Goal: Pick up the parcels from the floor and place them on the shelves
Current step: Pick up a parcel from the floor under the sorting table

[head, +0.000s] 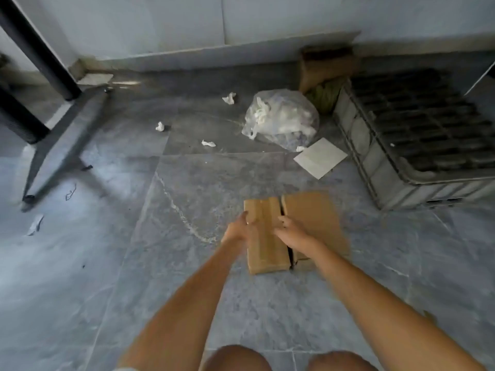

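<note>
The narrow brown cardboard parcel (267, 236) lies flat on the grey marbled tile floor (187, 199), straight ahead of my knees; my left hand (237, 231) curls round its left long edge, fingers closed on the cardboard; my right hand (290, 232) reaches into the dark gap at its right long edge, fingers bent down against that side, so both hands clamp this one parcel between them; whether it is lifted off the tiles I cannot tell. Touching it on the right, with only that gap between, lies a wider flat brown cardboard parcel (313, 218), partly under my right wrist; I can read no label or writing on either, the view being blurred.

Further out toward the wall, a clear knotted plastic bag (281, 119) sits on the floor stuffed with white crumpled paper or tissue; a pale square sheet (320, 158) lies just beside its near right corner; three small white crumpled scraps (229, 98) (160, 126) (208, 143) are scattered to its left. At the right edge of the floor stands a grey plastic crate (375, 162) with a dark gridded inside; what it holds I cannot make out. Behind it, against the wall, is a small open brown cardboard box (326, 68), its contents blurred. At far left a black metal stand (40, 54) rises from a grey flat foot (64, 145).
</note>
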Tool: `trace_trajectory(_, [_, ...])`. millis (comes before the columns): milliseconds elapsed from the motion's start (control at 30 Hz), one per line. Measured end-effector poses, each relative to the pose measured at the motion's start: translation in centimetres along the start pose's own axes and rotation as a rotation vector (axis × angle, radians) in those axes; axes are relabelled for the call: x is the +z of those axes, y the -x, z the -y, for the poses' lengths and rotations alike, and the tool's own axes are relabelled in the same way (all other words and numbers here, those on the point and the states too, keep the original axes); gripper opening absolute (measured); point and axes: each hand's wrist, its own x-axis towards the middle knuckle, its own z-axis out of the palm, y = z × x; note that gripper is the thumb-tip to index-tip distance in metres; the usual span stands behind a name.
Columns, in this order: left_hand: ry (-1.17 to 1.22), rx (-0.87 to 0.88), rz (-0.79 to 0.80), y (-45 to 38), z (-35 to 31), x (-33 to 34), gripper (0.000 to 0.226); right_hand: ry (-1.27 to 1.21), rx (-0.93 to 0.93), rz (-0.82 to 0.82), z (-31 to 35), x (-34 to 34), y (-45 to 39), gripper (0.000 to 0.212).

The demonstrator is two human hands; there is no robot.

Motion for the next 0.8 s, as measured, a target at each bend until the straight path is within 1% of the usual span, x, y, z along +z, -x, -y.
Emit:
trace_trajectory(133, [0.102, -0.047, 0.029, -2.9, 1.5, 2.0, 0.059, 0.088, 0.021, -0.011, -2.1, 1.5, -2.8, 0.065])
trace_trajectory(267, [0.145, -0.111, 0.052, -4.6, 2.3, 3.2, 0.058, 0.209, 0.017, -0.017, -2.0, 2.7, -4.3, 0.071])
trace_trajectory(333, [0.163, -0.133, 0.061, -5.3, 2.5, 3.9, 0.057, 0.23, 0.024, -0.013, -1.8, 3.0, -5.0, 0.075])
trace_trajectory(467, [0.221, -0.166, 0.067, -6.5, 2.1, 4.3, 0.061, 0.155, 0.06, -0.061, -1.8, 2.7, -6.3, 0.076])
trace_trajectory(533, [0.237, -0.164, 0.054, -6.3, 1.6, 4.1, 0.057, 0.099, 0.086, -0.1, -1.7, 2.5, -6.4, 0.075])
trace_trajectory(600, [0.252, -0.159, 0.053, -5.9, 1.3, 3.8, 0.054, 0.062, 0.105, -0.107, -1.4, 2.4, -5.7, 0.075])
trace_trajectory(700, [0.268, -0.169, 0.042, -3.5, 0.5, 2.1, 0.051, 0.027, 0.105, -0.116, -0.1, 1.7, -3.3, 0.073])
trace_trajectory(800, [0.284, -0.18, 0.053, 0.9, -1.5, -0.8, 0.051, 0.017, 0.112, -0.122, 2.4, 0.0, 1.2, 0.071])
